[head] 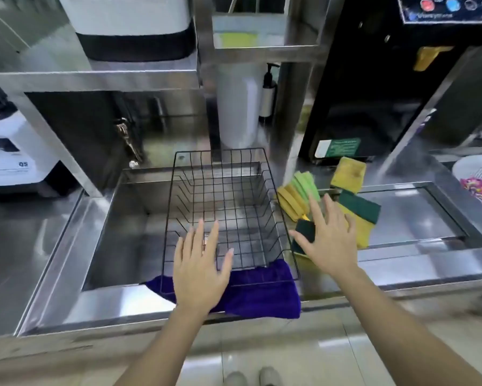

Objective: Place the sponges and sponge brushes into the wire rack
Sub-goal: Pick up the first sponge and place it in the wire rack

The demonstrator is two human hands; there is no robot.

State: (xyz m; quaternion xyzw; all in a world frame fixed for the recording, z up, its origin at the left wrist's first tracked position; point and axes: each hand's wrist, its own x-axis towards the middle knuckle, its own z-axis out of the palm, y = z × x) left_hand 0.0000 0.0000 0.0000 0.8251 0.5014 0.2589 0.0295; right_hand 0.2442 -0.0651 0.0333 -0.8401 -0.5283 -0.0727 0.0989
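A black wire rack (178,174) sits across the steel sink (117,218), with nothing in it. Right of it lies a pile of sponges: a yellow and green ribbed one (295,195), a worn yellow one (348,172), a green-topped yellow one (359,208) and a dark green one (305,229). My left hand (199,270) hovers flat over the rack's near edge, fingers spread and holding nothing. My right hand (329,239) is spread over the near sponges, partly hiding them; its fingers are not closed on any.
A purple cloth (262,291) hangs over the sink's front edge under the rack. A second basin (418,218) lies to the right, with a white colander (476,174) beyond it. A soap pump bottle (267,96) and a black machine (373,79) stand behind.
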